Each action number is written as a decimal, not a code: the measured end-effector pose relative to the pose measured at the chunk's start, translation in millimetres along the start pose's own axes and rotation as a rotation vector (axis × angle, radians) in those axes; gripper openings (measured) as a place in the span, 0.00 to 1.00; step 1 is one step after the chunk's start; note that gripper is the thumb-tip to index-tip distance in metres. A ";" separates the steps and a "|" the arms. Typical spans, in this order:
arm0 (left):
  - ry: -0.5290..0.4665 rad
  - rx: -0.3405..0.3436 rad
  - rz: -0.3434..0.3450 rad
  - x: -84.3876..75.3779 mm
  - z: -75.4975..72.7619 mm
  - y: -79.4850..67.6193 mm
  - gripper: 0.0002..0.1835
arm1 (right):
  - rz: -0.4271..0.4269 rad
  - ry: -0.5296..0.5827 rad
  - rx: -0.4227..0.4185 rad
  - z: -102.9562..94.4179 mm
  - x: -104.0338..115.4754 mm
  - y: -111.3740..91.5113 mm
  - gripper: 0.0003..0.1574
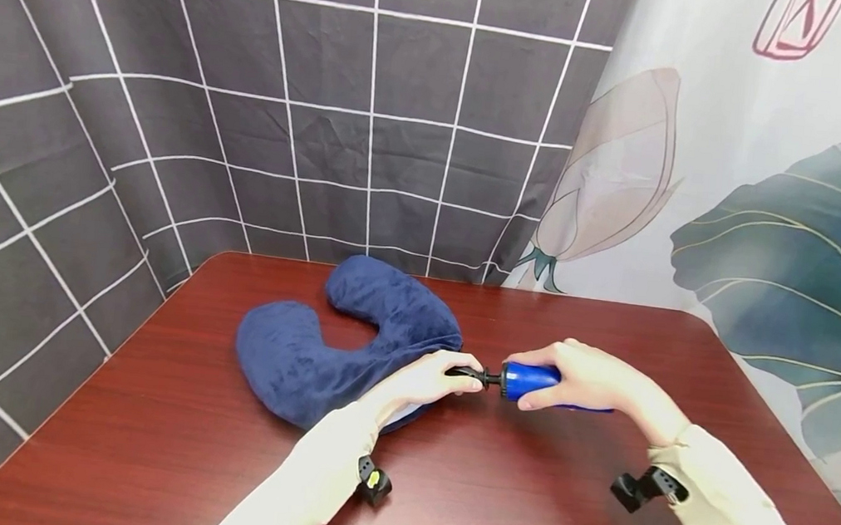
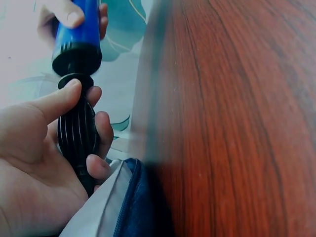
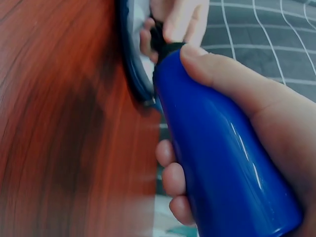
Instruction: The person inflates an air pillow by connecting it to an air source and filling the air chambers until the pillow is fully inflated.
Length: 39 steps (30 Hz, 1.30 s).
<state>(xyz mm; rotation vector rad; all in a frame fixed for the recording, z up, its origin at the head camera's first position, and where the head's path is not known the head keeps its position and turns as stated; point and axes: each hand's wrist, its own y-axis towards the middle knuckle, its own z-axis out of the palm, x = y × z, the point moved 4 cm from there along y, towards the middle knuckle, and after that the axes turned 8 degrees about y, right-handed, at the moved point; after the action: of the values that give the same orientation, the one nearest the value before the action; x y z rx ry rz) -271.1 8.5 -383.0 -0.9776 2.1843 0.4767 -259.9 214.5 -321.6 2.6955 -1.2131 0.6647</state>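
Observation:
A blue hand pump (image 1: 528,380) lies sideways between my two hands, close over the table. My right hand (image 1: 583,375) grips its glossy blue barrel (image 3: 217,143), thumb along one side and fingers curled round the other. At the opposite end, my left hand (image 1: 429,377) holds the black ribbed end piece (image 2: 76,128), its thumb near the black collar. A short black shaft shows between this piece and the barrel. Beside my left hand sits a navy plush U-shaped neck pillow (image 1: 298,369), its zipper (image 2: 124,205) open on a pale lining (image 2: 94,215).
The reddish-brown wooden table (image 1: 175,408) has rounded far corners. Behind it hangs a dark grey curtain (image 1: 333,63) with a white grid, and on the right a pale curtain (image 1: 633,231) with flower and leaf prints. Each wrist wears a small black camera.

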 end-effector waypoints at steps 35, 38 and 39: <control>0.016 0.001 0.002 5.2 -4.9 -2.0 0.11 | 0.070 0.036 -0.034 -36.1 -27.6 -67.8 0.39; -0.002 -0.001 -0.011 5.5 -4.1 -1.5 0.11 | 0.067 0.048 -0.038 -34.9 -28.9 -68.6 0.39; -0.009 -0.002 -0.020 5.8 -3.6 -1.4 0.11 | 0.065 0.049 -0.041 -33.8 -28.8 -67.9 0.39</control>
<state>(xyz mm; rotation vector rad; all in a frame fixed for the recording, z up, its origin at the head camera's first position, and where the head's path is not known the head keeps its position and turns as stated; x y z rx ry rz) -274.4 2.5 -384.7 -0.9957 2.1639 0.4731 -238.5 289.3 -298.6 2.6008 -1.2926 0.7024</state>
